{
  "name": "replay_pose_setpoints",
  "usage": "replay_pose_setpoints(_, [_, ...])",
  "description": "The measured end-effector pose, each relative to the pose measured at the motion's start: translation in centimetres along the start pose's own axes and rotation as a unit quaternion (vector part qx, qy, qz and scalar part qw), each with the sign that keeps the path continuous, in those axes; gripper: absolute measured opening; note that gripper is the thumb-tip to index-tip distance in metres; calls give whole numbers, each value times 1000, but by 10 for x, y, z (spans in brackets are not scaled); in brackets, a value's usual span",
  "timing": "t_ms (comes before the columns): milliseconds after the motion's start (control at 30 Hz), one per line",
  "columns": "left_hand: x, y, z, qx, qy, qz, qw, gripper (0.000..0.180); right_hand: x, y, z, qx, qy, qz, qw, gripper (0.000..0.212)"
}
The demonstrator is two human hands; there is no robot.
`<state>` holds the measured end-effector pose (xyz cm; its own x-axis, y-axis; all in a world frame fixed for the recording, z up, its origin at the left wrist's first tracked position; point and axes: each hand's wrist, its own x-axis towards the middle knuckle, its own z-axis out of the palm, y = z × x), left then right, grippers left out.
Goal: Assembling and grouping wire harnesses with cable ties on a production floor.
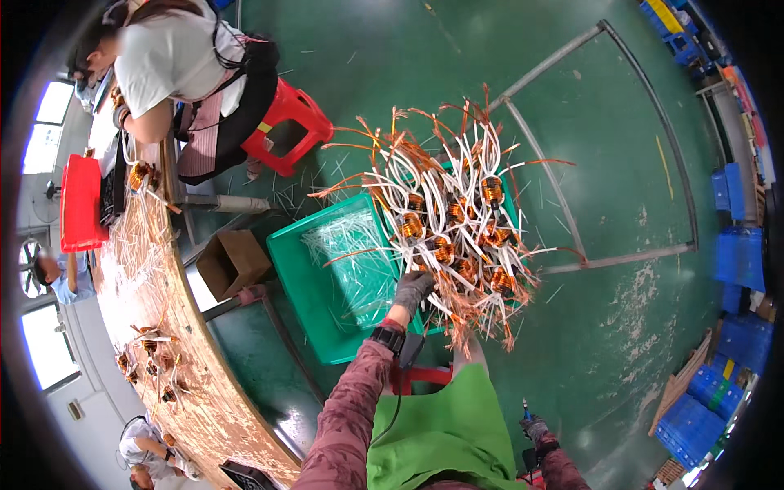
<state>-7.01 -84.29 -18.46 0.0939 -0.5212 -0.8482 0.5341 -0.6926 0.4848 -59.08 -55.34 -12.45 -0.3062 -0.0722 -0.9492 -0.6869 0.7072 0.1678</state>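
Touching coils (442,250) is the left hand (415,291) (grip unclear), right hand (536,429) clasping a tool (526,407).

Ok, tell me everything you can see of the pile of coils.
The pile of coils is a loose, tangled heap of orange, copper-looking windings with dark parts between. White leads, apparently sleeved wires, loop out of it and end in bare, splayed copper-coloured strands pointing many ways. It lies right of the open green bin, with green edges of a container showing beneath. The gloved left hand is at its lower-left edge; its grip is unclear.
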Motion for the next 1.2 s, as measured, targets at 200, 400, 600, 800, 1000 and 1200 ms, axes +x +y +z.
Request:
replay_pose_setpoints(200, [100, 30, 14, 177, 236, 165, 941, 36, 26, -4, 11, 259, -27, 26, 965, 18])
replay_pose_setpoints(400, [160, 28, -2, 324, 300, 87, 893, 56, 44, 25, 21, 342, -48, 80, 935, 17])
replay_pose_setpoints(600, [195, 22, 1, 296, 346, 26, 890, 60, 57, 26, 27, 354, -68, 101, 927, 17])
replay_pose_setpoints(800, [168, 61, 54, 381, 453, -44, 805, 63, 66, 24, 12, 361, -56, 103, 925, 17])
replay_pose_setpoints(1000, [127, 58, 6, 166, 296, 48, 939, 32, 74, 16, 4, 361, -57, 65, 929, 16])
replay_pose_setpoints(1200, [-18, 52, -8, 69, 132, 46, 988, 33, 87, 22, 5, 376, -63, -45, 923, 16])
